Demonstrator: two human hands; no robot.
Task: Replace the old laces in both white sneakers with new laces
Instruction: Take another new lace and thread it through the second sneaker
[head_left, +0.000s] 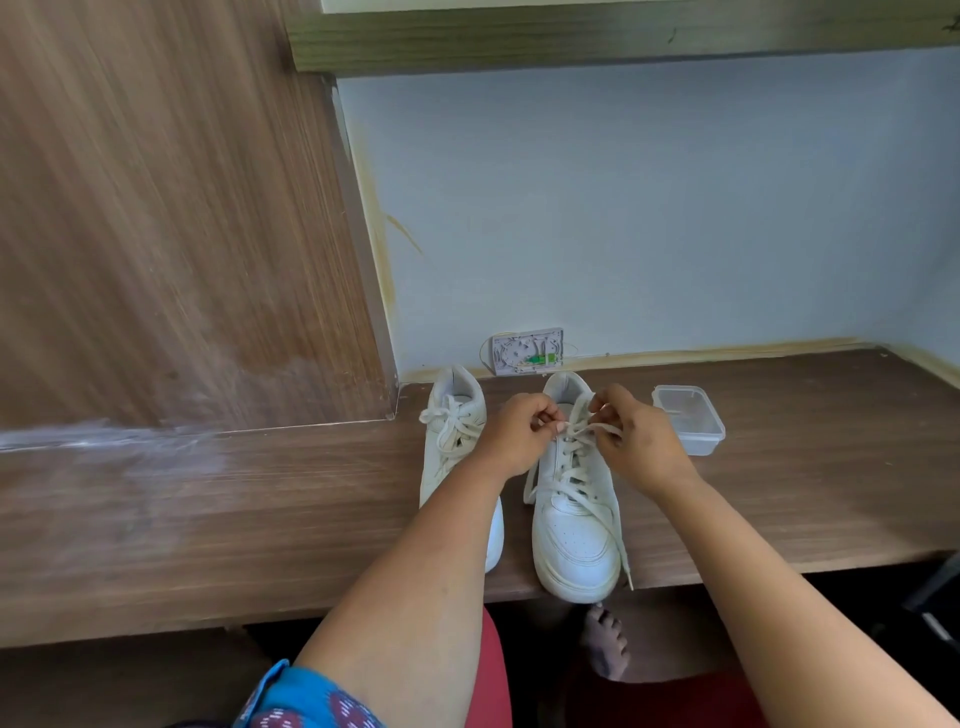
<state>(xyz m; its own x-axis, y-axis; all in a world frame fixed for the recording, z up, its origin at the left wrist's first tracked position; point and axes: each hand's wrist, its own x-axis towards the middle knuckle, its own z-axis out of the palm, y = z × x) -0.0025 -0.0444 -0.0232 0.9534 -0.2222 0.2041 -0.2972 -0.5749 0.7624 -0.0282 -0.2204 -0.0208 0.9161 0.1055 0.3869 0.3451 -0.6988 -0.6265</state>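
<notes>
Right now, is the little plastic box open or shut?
Open. The plastic box has no lid on top, and you can see down inside. I cannot tell if anything is in it.

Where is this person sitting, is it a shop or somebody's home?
Probably a home, at a built-in wooden desk in a wall nook. An open cable box sits on the pale wall, a plastic tub lies nearby, and a bare foot shows underneath.
</notes>
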